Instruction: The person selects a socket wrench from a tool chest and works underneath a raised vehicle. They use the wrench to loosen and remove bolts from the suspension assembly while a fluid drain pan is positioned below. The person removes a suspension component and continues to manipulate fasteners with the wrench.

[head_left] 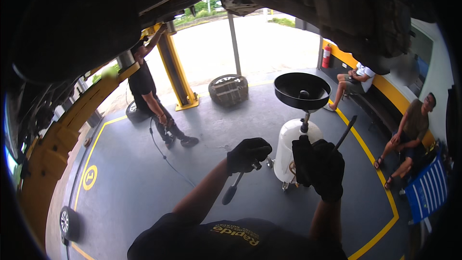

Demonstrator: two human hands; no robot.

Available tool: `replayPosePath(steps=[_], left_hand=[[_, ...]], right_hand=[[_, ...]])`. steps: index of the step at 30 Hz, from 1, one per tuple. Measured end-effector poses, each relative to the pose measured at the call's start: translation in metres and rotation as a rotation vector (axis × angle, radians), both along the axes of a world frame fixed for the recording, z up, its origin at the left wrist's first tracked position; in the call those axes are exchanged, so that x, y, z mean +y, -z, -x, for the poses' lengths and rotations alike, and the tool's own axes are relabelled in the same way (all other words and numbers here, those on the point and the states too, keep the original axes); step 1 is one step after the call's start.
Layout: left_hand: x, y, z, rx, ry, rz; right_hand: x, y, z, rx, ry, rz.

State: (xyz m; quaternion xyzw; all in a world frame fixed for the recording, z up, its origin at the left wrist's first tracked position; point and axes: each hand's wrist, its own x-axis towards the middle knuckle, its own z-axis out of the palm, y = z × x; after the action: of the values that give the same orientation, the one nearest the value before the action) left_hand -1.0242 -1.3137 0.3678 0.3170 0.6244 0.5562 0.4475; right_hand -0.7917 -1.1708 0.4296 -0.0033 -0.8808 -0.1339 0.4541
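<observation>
Black, wide and round, a pan with a dark knob in its middle stands over a whitish tank, while the gloved left hand grasps a ratchet-like tool, handle slanting down left of the tank, and the raised right hand clenches a dark bar.

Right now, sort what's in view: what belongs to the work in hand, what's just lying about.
Seemingly in use: socket wrench in left hand; long dark tool in right hand; white drain tank; black drain pan.

Seemingly lying about: back-centre wheel; lower-left wheel; wheel behind the standing person.
</observation>
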Motion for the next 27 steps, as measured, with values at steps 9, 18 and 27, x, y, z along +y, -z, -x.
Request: replayPosePath(steps=[9, 18, 27], left_hand=[[-0.245, 0.152, 0.016, 0.492, -0.174, 0.055], [-0.443, 0.195, -0.057, 0.399, -0.649, 0.084], [-0.494, 0.242, -0.081, 1.275, -0.585, 0.087]], right_hand=[[-0.19, -0.022, 0.139, -0.331, -1.073, 0.613], [-0.381, -0.228, 0.168, 0.65, -1.306, -0.12], [-0.455, -0.289, 0.184, 0.451, -1.098, -0.263]])
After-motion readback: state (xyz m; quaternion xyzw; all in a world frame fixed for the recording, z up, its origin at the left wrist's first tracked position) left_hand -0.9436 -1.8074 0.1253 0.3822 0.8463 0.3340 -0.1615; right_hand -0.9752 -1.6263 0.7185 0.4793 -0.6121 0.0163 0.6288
